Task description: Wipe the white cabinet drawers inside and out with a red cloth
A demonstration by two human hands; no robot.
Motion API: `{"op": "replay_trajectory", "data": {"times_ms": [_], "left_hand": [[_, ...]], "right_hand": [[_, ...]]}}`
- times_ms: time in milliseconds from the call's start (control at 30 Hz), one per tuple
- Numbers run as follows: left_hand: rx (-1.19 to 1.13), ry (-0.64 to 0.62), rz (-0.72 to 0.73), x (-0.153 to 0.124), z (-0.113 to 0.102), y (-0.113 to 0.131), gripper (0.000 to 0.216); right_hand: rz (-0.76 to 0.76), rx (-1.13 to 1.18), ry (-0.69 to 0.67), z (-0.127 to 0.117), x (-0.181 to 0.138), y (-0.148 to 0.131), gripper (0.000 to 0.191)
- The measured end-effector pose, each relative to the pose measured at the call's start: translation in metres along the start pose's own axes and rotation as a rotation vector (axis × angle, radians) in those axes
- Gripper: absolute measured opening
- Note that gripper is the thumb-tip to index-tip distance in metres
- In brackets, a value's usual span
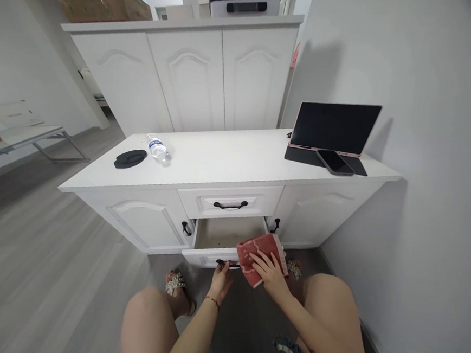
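The lower drawer (210, 241) of a white cabinet stands pulled out, and its pale inside shows. My left hand (221, 280) has its fingers closed round the black drawer handle (224, 262) on that drawer's front. A folded red cloth (250, 251) with a pale edge lies under my right hand (270, 274), over the right end of the drawer front. The fingers of my right hand are spread across the cloth and press it there. Above, the upper drawer (254, 195) is closed, with its own black handle (230, 205).
On the white cabinet top (221, 156) are a plastic bottle (157, 147), a black round flat item (130, 159), a tablet (335, 127) on a stand, and a phone (335, 162). A taller cabinet (190, 75) rises behind. My knees flank the drawer; a wall (416, 158) bounds the right.
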State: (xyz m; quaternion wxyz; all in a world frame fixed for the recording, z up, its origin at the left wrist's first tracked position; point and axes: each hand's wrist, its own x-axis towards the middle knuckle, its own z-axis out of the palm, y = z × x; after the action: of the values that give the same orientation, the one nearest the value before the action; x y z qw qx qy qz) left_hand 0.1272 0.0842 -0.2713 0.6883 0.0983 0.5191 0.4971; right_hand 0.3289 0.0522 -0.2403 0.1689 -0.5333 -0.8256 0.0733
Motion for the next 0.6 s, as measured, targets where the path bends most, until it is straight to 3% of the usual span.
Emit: {"op": "replay_trajectory", "data": {"times_ms": [267, 433, 600], "left_hand": [[0.016, 0.001, -0.002, -0.001, 0.001, 0.002, 0.05], [0.006, -0.003, -0.013, -0.001, 0.001, 0.002, 0.047], [-0.016, 0.002, -0.023, -0.003, 0.003, 0.002, 0.041]], "right_hand": [[0.304, -0.079, 0.135, 0.025, 0.003, -0.011, 0.044], [0.41, -0.036, 0.197, 0.042, 0.004, -0.013, 0.045], [0.531, 0.131, 0.398, 0.075, 0.006, -0.011, 0.044]]}}
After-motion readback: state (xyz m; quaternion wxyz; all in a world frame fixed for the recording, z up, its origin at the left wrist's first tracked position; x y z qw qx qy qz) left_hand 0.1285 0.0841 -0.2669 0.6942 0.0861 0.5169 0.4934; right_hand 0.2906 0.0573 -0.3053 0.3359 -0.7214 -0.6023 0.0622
